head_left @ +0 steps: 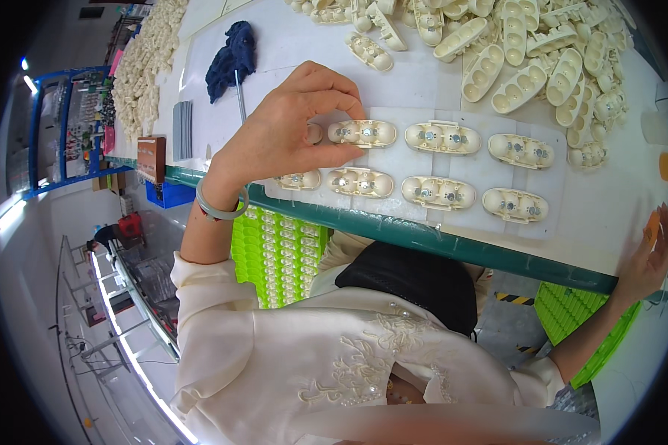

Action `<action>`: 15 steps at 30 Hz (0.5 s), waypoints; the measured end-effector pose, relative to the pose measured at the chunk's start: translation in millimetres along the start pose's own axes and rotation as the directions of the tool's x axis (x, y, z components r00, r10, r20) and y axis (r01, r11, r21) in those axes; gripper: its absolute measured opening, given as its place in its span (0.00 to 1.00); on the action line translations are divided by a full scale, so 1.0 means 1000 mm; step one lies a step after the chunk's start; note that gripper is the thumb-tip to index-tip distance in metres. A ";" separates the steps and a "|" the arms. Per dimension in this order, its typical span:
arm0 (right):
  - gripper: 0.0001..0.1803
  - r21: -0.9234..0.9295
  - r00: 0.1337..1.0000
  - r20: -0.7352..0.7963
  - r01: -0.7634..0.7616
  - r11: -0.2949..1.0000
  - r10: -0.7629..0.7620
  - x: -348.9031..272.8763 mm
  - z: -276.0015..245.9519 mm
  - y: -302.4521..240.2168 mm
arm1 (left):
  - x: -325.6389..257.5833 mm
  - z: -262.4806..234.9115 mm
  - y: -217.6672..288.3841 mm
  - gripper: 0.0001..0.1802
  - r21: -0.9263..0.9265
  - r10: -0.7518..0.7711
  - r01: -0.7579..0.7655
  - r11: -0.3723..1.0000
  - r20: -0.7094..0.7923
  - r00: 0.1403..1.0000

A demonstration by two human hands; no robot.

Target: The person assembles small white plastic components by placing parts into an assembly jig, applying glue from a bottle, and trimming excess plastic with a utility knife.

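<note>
My left hand [297,122] is over the near part of the table, thumb and index finger closed around the ends of a cream plastic casing [361,133]. The casing has rounded cups and small metal discs. It sits in a pale tray [557,194] holding two rows of similar casings, such as one [441,139] to its right and another [516,205] at the front right. Part of the left end of the rows is hidden by my hand. Far right, my right hand [646,259] has bent fingers, with an orange piece [652,226] at a fingertip; what they grip is unclear.
Loose cream casings [527,74] are piled at the back right, with another heap [152,67] far left. A dark blue cloth [232,61] and a metal rod [240,96] lie behind my left hand. Green trays [282,252] stand below the green table edge [423,241].
</note>
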State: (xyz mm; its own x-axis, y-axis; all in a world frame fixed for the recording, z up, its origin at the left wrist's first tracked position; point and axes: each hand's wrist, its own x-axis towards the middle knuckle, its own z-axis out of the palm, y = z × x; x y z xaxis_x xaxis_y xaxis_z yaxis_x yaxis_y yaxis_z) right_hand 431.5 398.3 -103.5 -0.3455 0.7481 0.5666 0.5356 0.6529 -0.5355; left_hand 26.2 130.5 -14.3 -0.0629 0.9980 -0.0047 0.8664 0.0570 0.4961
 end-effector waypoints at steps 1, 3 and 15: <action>0.15 0.021 1.000 0.010 -0.024 0.999 0.024 0.000 -0.001 -0.001 | 0.000 0.000 0.000 0.16 0.000 0.002 -0.002 1.000 -0.005 1.000; 0.15 0.043 0.999 0.021 -0.048 0.998 0.048 0.000 -0.001 -0.004 | -0.001 0.000 0.000 0.16 0.000 0.003 -0.003 1.000 -0.011 1.000; 0.17 0.070 0.998 0.037 -0.052 0.996 0.049 0.000 -0.002 -0.002 | -0.011 -0.008 -0.002 0.21 -0.020 0.009 -0.009 1.000 0.024 1.000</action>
State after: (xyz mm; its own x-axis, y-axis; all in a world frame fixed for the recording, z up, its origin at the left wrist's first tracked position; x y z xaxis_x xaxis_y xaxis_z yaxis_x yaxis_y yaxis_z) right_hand 432.2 397.0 -101.6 -0.3470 0.7832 0.5159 0.4976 0.6200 -0.6065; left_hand 21.1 119.0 -8.0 -0.0429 0.9988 -0.0214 0.8567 0.0478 0.5136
